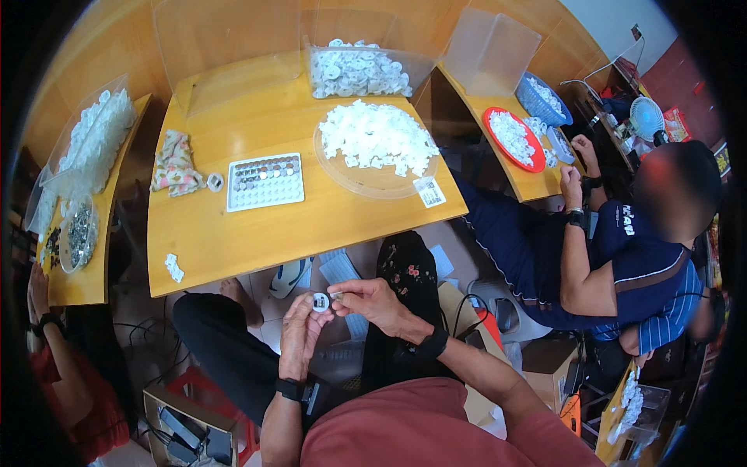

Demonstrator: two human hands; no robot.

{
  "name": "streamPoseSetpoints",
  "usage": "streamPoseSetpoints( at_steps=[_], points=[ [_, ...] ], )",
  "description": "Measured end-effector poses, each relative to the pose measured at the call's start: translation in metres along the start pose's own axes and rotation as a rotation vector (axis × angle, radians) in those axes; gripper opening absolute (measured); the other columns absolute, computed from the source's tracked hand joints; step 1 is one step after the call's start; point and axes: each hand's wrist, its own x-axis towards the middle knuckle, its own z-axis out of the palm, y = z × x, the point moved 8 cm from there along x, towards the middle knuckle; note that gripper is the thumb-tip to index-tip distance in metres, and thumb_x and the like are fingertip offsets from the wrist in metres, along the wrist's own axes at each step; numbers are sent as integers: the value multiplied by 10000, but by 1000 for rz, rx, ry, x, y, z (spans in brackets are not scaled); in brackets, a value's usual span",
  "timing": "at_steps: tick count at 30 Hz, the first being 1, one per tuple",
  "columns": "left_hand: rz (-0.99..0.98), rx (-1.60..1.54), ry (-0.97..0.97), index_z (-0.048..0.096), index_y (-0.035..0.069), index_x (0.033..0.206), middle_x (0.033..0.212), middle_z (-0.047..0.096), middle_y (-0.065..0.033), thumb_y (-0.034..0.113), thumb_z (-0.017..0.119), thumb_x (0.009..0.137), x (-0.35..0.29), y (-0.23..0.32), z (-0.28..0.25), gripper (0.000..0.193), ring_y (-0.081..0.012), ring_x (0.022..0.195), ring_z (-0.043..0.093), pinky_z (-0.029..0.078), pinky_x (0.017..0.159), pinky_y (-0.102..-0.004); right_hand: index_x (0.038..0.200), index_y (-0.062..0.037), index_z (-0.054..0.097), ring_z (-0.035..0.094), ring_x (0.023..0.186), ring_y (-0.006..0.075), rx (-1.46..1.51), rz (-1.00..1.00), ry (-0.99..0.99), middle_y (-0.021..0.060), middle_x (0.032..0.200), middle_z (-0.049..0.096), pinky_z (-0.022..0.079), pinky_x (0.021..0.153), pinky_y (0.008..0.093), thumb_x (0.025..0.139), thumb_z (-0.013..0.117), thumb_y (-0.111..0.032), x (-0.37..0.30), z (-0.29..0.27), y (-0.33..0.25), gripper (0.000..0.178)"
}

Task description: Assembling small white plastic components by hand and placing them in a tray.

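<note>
L hand [299,331] pinches small white round part [320,301] at fingertips, near edge of wooden table [233,233], over lap. R hand [372,300] fingers closed on tiny metal piece [337,296] touching part. Farther on table: grid tray [264,181] centre, clear dish w/ white parts [377,140] to its right.

On the tabletop [233,233] in front of you, a small white label card with a dark square code pattern [429,191] lies at the near right corner, touching the rim of the clear round tray [366,180]. To your far right, behind the seated person, a red and yellow printed package [675,124] sits beside a small fan [646,118]. By your lower left, an open cardboard box [187,424] rests on the floor.
</note>
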Motion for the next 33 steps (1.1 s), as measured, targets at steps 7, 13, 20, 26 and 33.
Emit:
streamPoseSetpoints(
  at_steps=[7, 13, 20, 26, 33],
  points=[
    [11, -19, 37, 559, -14, 1032, 868, 628, -112, 167, 529, 930, 0, 3, -1, 210, -190, 746, 637, 551, 700, -319, 1143, 44, 569, 619, 898, 151, 249, 98, 152, 112, 1000, 621, 527, 799, 252, 919, 543, -91, 1, -6, 42, 263],
    [-10, -11, 27, 557, -15, 1036, 871, 627, -110, 162, 535, 925, 1, -3, -3, 209, -187, 742, 634, 548, 690, -318, 1070, 18, 597, 595, 896, 116, 225, 9, 253, 68, 974, 616, 502, 776, 231, 886, 571, -44, 3, -12, 34, 195],
    [-40, -10, 38, 555, -9, 1043, 875, 622, -113, 156, 539, 923, 1, -7, 0, 205, -192, 742, 628, 549, 683, -339, 1050, 38, 603, 581, 884, 100, 201, -154, 274, 70, 964, 628, 475, 786, 212, 855, 594, -6, 5, -15, 25, 200],
    [-35, -34, 21, 552, -5, 1048, 877, 620, -117, 162, 541, 923, 3, -8, 0, 208, -186, 741, 618, 548, 680, -340, 995, 22, 644, 597, 779, 74, -39, -246, 276, 46, 901, 657, 499, 709, 220, 851, 584, -12, 5, -8, 14, 159],
    [-30, -53, -32, 547, -9, 1061, 901, 616, -122, 169, 549, 920, 0, -6, 6, 226, -195, 777, 617, 540, 699, -343, 944, 4, 644, 615, 710, 94, -363, -366, 240, 71, 836, 655, 491, 626, 234, 834, 580, -8, -5, 0, -28, 128]
  ],
)
